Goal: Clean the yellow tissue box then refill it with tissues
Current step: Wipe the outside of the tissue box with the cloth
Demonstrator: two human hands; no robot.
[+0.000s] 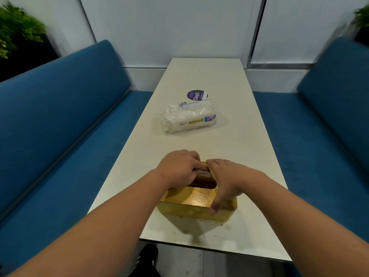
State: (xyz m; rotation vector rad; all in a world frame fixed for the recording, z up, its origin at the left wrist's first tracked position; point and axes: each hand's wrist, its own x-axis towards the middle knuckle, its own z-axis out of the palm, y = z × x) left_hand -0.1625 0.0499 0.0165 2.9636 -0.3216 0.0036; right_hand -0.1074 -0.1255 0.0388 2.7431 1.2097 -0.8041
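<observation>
A person's two hands met on top of a yellow tissue box (196, 203) that stood on the near end of a long pale desk (245, 148), at about 6 o'clock from the desk's middle. The left hand (180, 168) lay over the far part of the lid, its fingers curled down at the dark oval slot (205, 183), where something pale showed under the fingertips; whether they pinched it could not be told. The right hand (225, 179) grasped the box from its 3 o'clock side, fingers draped over the lid's far edge and the thumb pressed down against the near right corner. Pale specks marked the box's front wall. At 12 o'clock from the box, well apart, a clear plastic pack of white paper towels (188, 117) lay on its side. Just beyond the pack, a round purple sticker (196, 95) sat on the desk. Blue upholstered benches (65, 124) flanked the desk at 9 and 3 o'clock.
</observation>
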